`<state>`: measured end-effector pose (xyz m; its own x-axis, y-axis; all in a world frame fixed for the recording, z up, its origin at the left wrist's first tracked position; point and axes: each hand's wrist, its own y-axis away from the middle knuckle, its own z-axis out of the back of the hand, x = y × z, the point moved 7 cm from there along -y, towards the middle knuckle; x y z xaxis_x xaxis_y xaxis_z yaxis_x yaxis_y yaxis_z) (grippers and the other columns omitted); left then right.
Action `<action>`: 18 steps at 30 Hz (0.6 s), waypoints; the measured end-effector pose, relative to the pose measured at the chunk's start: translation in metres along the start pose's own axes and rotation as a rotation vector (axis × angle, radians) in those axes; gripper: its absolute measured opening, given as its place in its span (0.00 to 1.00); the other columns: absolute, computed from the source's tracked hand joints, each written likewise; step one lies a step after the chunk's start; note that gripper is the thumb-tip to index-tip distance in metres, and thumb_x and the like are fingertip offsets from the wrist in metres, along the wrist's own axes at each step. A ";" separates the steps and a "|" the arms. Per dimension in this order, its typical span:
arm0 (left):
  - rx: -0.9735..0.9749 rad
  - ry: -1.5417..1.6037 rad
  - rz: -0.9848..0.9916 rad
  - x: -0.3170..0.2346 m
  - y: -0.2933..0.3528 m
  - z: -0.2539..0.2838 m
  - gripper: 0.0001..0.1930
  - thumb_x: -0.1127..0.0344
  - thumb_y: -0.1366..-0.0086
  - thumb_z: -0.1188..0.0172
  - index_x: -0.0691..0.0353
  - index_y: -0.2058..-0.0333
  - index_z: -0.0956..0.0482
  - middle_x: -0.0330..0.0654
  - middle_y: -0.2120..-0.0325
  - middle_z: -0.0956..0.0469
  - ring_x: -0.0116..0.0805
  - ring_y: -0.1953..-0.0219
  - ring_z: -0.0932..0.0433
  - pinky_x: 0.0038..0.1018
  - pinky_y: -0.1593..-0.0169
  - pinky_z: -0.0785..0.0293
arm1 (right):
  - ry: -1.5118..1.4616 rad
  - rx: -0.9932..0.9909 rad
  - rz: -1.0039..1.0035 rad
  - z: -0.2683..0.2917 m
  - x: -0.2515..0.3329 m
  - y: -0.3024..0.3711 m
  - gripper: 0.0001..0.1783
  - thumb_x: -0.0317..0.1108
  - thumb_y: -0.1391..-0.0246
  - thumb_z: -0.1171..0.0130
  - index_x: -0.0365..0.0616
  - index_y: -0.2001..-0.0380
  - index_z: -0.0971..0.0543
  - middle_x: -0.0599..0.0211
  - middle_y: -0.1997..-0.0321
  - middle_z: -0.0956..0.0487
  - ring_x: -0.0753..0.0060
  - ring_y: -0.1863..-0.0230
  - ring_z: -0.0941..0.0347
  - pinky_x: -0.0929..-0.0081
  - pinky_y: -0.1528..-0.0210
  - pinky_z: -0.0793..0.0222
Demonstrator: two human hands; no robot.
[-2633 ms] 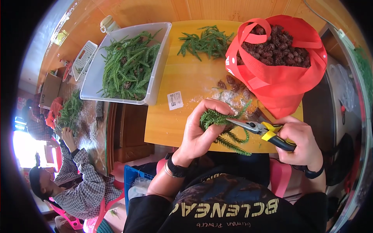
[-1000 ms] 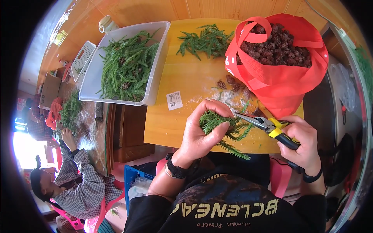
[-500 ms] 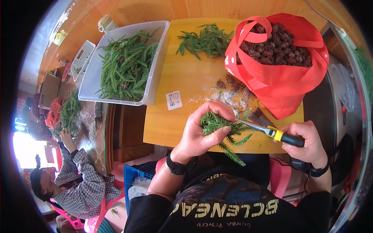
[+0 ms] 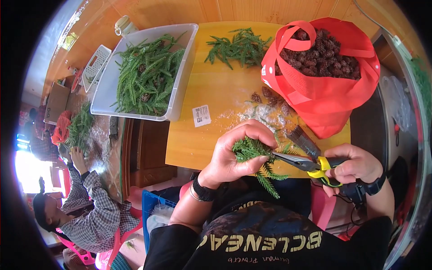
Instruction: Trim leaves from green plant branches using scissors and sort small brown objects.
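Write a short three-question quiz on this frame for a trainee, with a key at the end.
1. Which hand holds the needle-nose pliers?
2. True or false: the red tote bag of pine cones stands to the left of the translucent bin.
3. What is the left hand holding? A) a paper label, B) conifer sprigs, C) a jar.

Key: 1. The right hand. 2. False; it stands to the right. 3. B.

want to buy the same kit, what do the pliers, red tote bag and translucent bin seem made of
Needle-nose pliers: metal, probably steel, from the grey sheen; yellow-and-black handles look like plastic or rubber.
Red tote bag: likely non-woven fabric, matte with soft folds.
Translucent bin: apparently smooth plastic, cloudy, stiff-rimmed.
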<state>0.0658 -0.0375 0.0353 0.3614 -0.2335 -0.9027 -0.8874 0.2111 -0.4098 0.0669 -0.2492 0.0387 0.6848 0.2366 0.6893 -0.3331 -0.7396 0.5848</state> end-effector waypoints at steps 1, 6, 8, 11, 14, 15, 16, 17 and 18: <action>0.005 -0.042 -0.020 -0.002 0.000 0.000 0.11 0.67 0.49 0.38 0.66 0.69 0.27 0.48 0.70 0.27 0.34 0.68 0.28 0.28 0.62 0.31 | -0.094 -0.018 -0.079 0.002 -0.006 0.002 0.14 0.31 0.49 0.50 0.31 0.61 0.29 0.67 0.85 0.29 0.63 0.73 0.25 0.78 0.73 0.34; 0.098 -0.071 -0.102 -0.014 -0.001 -0.007 0.10 0.66 0.50 0.38 0.67 0.74 0.25 0.47 0.73 0.27 0.35 0.69 0.27 0.28 0.62 0.31 | -0.436 0.363 -0.103 -0.006 -0.023 -0.006 0.17 0.33 0.46 0.56 0.28 0.60 0.30 0.63 0.87 0.29 0.48 0.67 0.24 0.67 0.63 0.31; 0.040 0.006 -0.028 -0.010 -0.002 -0.002 0.10 0.65 0.50 0.39 0.67 0.74 0.25 0.47 0.73 0.27 0.35 0.69 0.27 0.28 0.63 0.30 | -0.316 0.451 -0.063 -0.012 -0.022 -0.004 0.17 0.32 0.45 0.58 0.24 0.62 0.31 0.56 0.83 0.24 0.42 0.59 0.26 0.63 0.54 0.33; 0.012 0.086 -0.003 -0.011 0.000 -0.002 0.10 0.65 0.50 0.39 0.66 0.75 0.25 0.47 0.74 0.27 0.36 0.70 0.27 0.28 0.64 0.30 | -0.236 0.584 0.001 -0.025 -0.022 0.000 0.17 0.35 0.43 0.58 0.27 0.61 0.35 0.46 0.68 0.22 0.37 0.47 0.34 0.56 0.46 0.39; 0.019 0.186 0.001 -0.013 0.001 -0.003 0.10 0.65 0.51 0.38 0.65 0.75 0.25 0.46 0.75 0.28 0.36 0.71 0.28 0.29 0.65 0.31 | -0.255 0.674 0.078 -0.039 -0.018 -0.003 0.17 0.35 0.44 0.57 0.27 0.62 0.35 0.42 0.63 0.23 0.35 0.44 0.39 0.48 0.41 0.49; 0.029 0.234 0.003 -0.013 0.000 -0.004 0.10 0.64 0.52 0.38 0.65 0.76 0.25 0.45 0.76 0.28 0.37 0.71 0.28 0.29 0.66 0.31 | -0.253 0.676 0.075 -0.040 -0.019 -0.002 0.17 0.35 0.44 0.57 0.27 0.62 0.35 0.42 0.63 0.23 0.35 0.44 0.39 0.48 0.41 0.49; 0.027 0.233 0.001 -0.014 0.000 -0.004 0.10 0.64 0.52 0.38 0.65 0.76 0.25 0.45 0.76 0.28 0.37 0.71 0.28 0.29 0.66 0.31 | -0.294 0.667 0.064 -0.041 -0.019 -0.003 0.17 0.34 0.46 0.57 0.26 0.64 0.34 0.43 0.64 0.23 0.35 0.45 0.37 0.48 0.42 0.48; 0.038 0.260 -0.003 -0.014 0.000 -0.004 0.10 0.64 0.52 0.38 0.64 0.76 0.25 0.45 0.76 0.28 0.37 0.72 0.28 0.29 0.66 0.32 | -0.334 0.658 0.053 -0.041 -0.019 -0.003 0.17 0.34 0.47 0.56 0.26 0.65 0.33 0.43 0.64 0.23 0.35 0.47 0.36 0.48 0.42 0.47; 0.046 0.285 -0.005 -0.015 0.000 -0.005 0.10 0.63 0.52 0.37 0.64 0.76 0.25 0.45 0.76 0.29 0.37 0.72 0.29 0.29 0.67 0.33 | -0.333 0.662 0.049 -0.042 -0.020 -0.003 0.17 0.34 0.47 0.56 0.26 0.65 0.33 0.43 0.64 0.23 0.35 0.47 0.36 0.48 0.42 0.47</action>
<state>0.0586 -0.0388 0.0495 0.2654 -0.4906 -0.8300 -0.8695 0.2501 -0.4259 0.0267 -0.2253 0.0417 0.8744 0.0683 0.4805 0.0205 -0.9943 0.1042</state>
